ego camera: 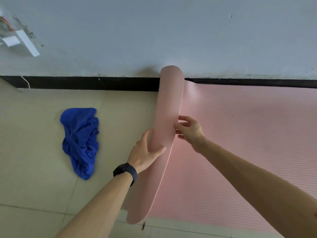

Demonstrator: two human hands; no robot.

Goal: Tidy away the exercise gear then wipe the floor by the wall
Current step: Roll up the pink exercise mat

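Observation:
A pink exercise mat (248,143) lies flat on the floor along the wall, reaching to the right edge of view. Its left end is curled up and over into a loose fold (169,103). My left hand (145,152) presses against the fold's outer left side, thumb up, with a black watch on the wrist. On the fold's right edge, about halfway along, my right hand (188,129) pinches the mat between fingers and thumb. A crumpled blue cloth (80,141) lies on the tiles to the left, apart from both hands.
Beige floor tiles (34,160) extend left and toward me. A black skirting strip (85,83) runs along the base of the pale wall (154,31). A white fixture with wires (18,40) sits on the wall at upper left.

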